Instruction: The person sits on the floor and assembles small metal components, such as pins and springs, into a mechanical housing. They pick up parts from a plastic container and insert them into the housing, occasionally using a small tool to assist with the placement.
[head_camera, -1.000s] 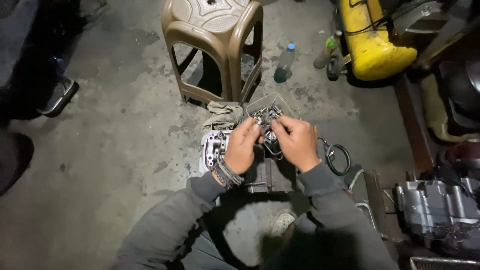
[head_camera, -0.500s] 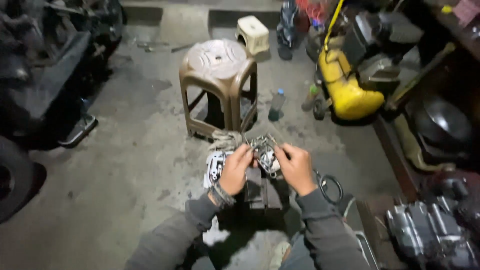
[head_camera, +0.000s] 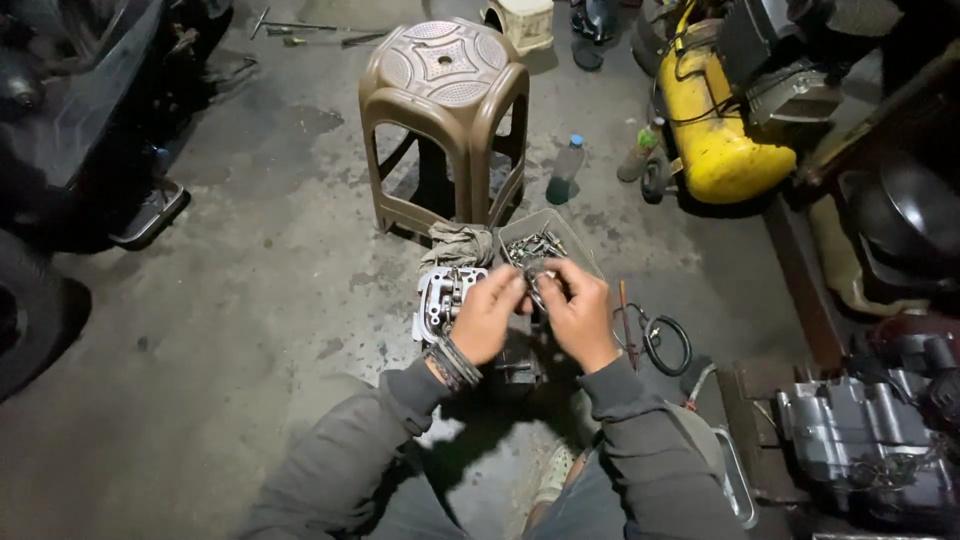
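My left hand (head_camera: 487, 315) and my right hand (head_camera: 577, 312) meet over the concrete floor and together hold a small metal part (head_camera: 534, 283) between their fingertips. Dark bands circle my left wrist. Just under and left of my left hand lies a silver engine part (head_camera: 440, 298) with holes in it. A grey tray of bolts and small metal pieces (head_camera: 545, 240) sits right beyond my fingers. Both sleeves are grey.
A brown plastic stool (head_camera: 443, 110) stands ahead, a crumpled rag (head_camera: 458, 243) at its foot. A bottle (head_camera: 564, 170) and a yellow compressor (head_camera: 715, 125) are at the right. A black rubber ring (head_camera: 668, 345), an engine block (head_camera: 868, 440) and a dark vehicle (head_camera: 70, 130) flank me.
The view has tilted up and drawn closer, showing more of the stool and compressor. My hands stay together on the small metal part, shifted slightly right and lower.
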